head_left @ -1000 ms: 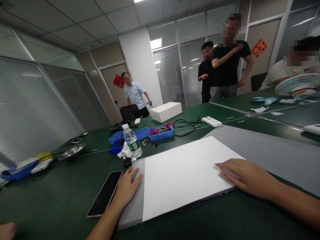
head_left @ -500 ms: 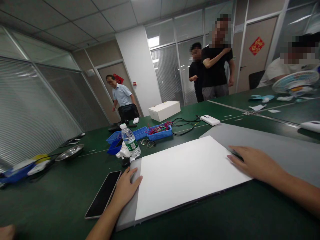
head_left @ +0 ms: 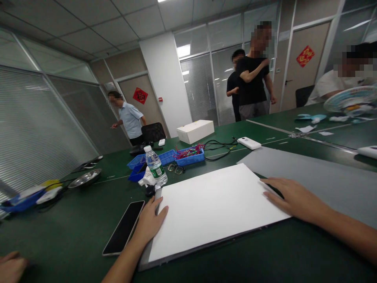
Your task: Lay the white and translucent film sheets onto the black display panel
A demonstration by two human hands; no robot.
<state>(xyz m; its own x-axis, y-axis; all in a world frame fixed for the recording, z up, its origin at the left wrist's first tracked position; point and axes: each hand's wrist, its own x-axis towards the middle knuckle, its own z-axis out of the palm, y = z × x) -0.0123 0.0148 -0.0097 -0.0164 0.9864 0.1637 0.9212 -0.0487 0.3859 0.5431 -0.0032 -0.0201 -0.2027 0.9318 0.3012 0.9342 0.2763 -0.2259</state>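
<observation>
Left hand lies spread over one edge of the white rectangular sheet, right hand half-open at the other! Palms are hidden, grip unclear.

White sheet flat over grey board on green table; left hand at sheet's left edge, thumb spread from fingers; right hand at right edge, thumb and fingers apart; phone beside left wrist; bottle standing beyond sheet, glasses near it; wires in blue tray; white box farther back; another person's hand at lower left; people beyond table
</observation>
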